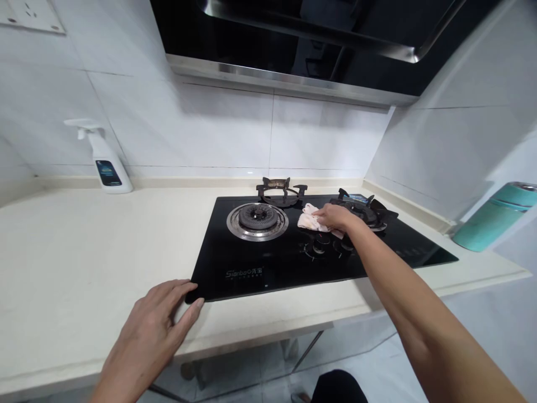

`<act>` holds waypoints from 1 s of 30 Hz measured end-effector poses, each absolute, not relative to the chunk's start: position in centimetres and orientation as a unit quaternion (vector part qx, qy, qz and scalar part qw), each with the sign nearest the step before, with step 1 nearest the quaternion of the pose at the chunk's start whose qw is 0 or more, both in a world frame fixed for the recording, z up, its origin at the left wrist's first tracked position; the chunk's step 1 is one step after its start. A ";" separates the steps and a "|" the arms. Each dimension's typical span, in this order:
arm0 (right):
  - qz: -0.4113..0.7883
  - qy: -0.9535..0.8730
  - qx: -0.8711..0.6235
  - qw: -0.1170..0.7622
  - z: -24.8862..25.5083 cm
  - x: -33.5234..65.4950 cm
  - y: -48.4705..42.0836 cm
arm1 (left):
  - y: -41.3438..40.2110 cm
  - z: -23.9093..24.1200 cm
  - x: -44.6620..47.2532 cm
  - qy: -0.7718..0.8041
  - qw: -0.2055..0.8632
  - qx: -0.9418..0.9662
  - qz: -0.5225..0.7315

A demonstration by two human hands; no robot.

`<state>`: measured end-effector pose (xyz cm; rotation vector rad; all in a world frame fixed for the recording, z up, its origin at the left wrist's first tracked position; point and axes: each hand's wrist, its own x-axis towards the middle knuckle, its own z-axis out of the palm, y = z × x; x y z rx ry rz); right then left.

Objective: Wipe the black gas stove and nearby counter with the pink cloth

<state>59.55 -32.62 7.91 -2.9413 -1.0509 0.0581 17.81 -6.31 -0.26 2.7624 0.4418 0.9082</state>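
Looks like you're about midway through the wipe-down: the pan support is off the left burner and parked at the back, but the right burner has its support on, and the knobs look like they're left to do. Your right hand has a loose grip closed over the cloth, pressing it onto the hob glass between the burners. The cloth's bunched up, long axis roughly left-to-right, loose end toward the left burner, while your left hand lies flat and open on the worktop at the hob's front corner, holding nothing.
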 end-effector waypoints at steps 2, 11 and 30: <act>0.008 -0.359 -0.933 -0.001 7.8 58.1 -30.8 | -6.4 -0.2 17.7 0.151 0.102 0.934 0.307; -0.043 -0.482 -0.875 0.005 6.3 49.6 -28.4 | -6.7 -0.1 17.6 0.156 0.105 0.937 0.293; -0.149 -0.453 -0.872 0.110 2.3 41.0 -34.9 | -5.8 -0.5 17.3 0.145 0.094 0.940 0.296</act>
